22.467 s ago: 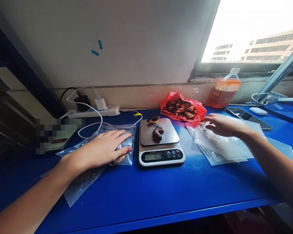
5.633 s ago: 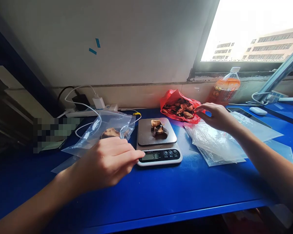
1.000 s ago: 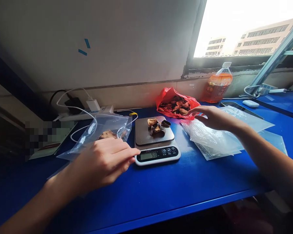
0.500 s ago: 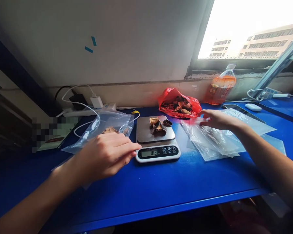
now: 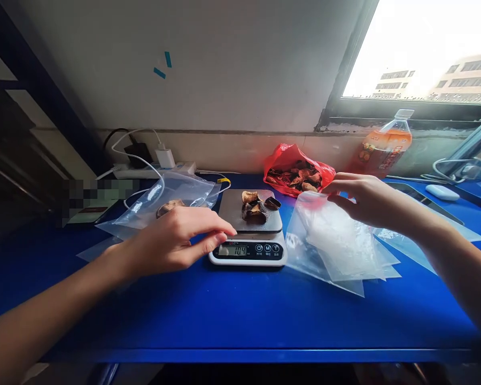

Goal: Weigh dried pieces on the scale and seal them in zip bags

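Note:
My left hand hovers at the left front of the digital kitchen scale, its index finger and thumb apart and holding nothing. Several dried mushroom-like slices lie on the steel plate, and the display reads about 10.4. With thumb and fingers, my right hand pinches the top edge of a clear plastic bag at the upper end of a bag stack. Just beyond its fingertips is the red plastic bag, gaping and full of similar dried slices.
Another clear bag with a brown piece inside lies left of the scale, partly behind my left hand. Along the wall are a power strip with cables, a drink bottle and a white case. The blue table's front edge runs below.
The view has shifted, so the scene sits differently. The clear bag under my right hand has swung toward the scale. The display went from about 10.2 to 10.4.

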Demonstrator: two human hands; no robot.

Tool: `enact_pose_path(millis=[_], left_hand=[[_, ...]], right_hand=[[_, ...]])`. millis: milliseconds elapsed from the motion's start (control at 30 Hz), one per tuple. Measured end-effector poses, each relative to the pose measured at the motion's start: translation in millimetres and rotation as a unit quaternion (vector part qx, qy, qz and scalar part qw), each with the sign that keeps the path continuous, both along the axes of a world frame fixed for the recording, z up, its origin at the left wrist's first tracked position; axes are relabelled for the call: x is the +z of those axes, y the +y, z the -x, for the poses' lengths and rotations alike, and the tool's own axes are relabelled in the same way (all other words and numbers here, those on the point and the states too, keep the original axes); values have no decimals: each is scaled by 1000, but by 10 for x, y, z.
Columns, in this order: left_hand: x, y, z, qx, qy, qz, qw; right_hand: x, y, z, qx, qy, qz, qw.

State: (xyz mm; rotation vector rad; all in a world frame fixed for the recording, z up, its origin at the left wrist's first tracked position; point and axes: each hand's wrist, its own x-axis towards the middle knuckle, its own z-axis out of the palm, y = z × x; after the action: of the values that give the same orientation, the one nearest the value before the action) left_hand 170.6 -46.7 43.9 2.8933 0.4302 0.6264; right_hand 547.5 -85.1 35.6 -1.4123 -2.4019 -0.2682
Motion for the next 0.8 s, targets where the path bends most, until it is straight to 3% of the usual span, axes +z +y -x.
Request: enact_pose_path(millis=[200,367,533,800], left_hand=[[-4,-298,-375,-39,-97,22,994],[-221,-424,-450,-97,-88,-40,991],[-385,-502,-379,-103,-121,-33,987],[-362,-517,-434,-106,-148,20,983]], right_hand=[[48,-256,498,133,129,108,977],[-206,-580,980,133,247,139,949],[-260,-686,1086,170,280,85,941],[-372,-661,1147,189,281,49,940]])
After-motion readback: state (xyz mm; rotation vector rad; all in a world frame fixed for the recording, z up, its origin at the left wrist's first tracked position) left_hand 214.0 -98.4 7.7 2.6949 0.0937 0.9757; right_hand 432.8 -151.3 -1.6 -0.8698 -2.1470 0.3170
